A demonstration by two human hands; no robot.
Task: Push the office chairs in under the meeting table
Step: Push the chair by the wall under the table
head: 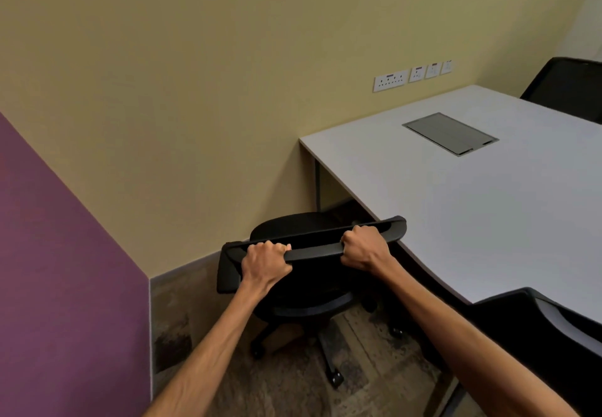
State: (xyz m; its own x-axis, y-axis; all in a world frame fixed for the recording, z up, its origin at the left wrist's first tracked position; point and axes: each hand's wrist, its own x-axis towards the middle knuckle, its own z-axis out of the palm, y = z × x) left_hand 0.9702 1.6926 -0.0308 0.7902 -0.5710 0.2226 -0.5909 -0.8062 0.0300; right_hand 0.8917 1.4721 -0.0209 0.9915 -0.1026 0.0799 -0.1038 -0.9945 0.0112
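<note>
Your left hand (265, 262) and right hand (365, 247) both clamp the backrest top of the black office chair (312, 289), just beside the meeting table (488, 205) corner.

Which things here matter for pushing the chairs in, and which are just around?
Part of the job:
gripped chair, held by its backrest top
left hand
right hand
meeting table
near chair
far chair

Just around:
wall sockets
table cable hatch
purple wall panel
</note>
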